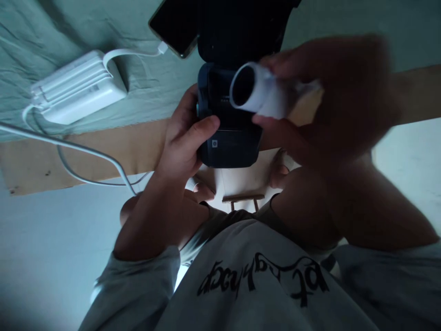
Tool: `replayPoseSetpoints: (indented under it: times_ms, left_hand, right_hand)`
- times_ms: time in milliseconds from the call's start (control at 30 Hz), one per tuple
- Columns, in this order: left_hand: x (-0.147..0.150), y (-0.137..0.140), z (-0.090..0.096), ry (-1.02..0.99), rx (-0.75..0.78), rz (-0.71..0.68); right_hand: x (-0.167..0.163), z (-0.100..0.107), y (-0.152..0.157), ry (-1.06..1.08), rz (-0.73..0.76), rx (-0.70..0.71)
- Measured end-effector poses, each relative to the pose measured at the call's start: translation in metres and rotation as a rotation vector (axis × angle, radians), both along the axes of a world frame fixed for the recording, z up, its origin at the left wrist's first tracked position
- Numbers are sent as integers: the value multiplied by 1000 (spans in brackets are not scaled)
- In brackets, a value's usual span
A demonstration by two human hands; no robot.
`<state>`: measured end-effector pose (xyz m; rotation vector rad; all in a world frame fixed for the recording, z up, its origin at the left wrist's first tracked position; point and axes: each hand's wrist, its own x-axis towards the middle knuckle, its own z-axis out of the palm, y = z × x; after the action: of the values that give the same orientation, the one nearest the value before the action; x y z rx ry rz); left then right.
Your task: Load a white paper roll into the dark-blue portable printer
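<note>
My left hand [188, 133] is wrapped round the left side of a small dark portable printer [229, 149], its thumb over the near rim. The printer's black lid [241, 32] stands raised at the far side, with the inner bay facing up. My right hand [337, 101], smeared by motion, grips a white paper roll [275, 94] between thumb and fingers. The roll's hollow core faces left, and it hangs over the right part of the bay. A loose end of paper shows near the palm. Whether roll and printer touch, I cannot tell.
A white power strip [82, 87] lies left on the green cloth [144, 96]. Its white cable [131, 53] runs to a dark phone [175, 27] beside the lid. Another cord [86, 149] drops over the wooden table edge [138, 142]. My legs and a small stool [243, 198] are below.
</note>
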<state>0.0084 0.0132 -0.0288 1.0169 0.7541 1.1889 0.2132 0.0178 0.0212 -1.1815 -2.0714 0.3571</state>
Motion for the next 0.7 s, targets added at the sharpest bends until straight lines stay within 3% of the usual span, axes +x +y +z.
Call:
replayPoseSetpoints:
  times_ms: [100, 267, 433, 600, 700]
  left_hand:
    - [-1, 0, 0, 19, 38, -27]
    - [-1, -3, 3, -4, 20, -60]
    - [-3, -7, 8, -45, 4, -79]
    - [-10, -2, 0, 96, 7, -107]
    - [-11, 1, -7, 97, 48, -111]
  right_hand:
    - [-15, -5, -4, -183, -33, 227]
    - [-25, -12, 6, -189, -39, 298]
    - [-28, -3, -5, -193, 18, 128]
    - [-21, -2, -16, -80, 195, 129]
    - [-17, -1, -14, 23, 35, 89]
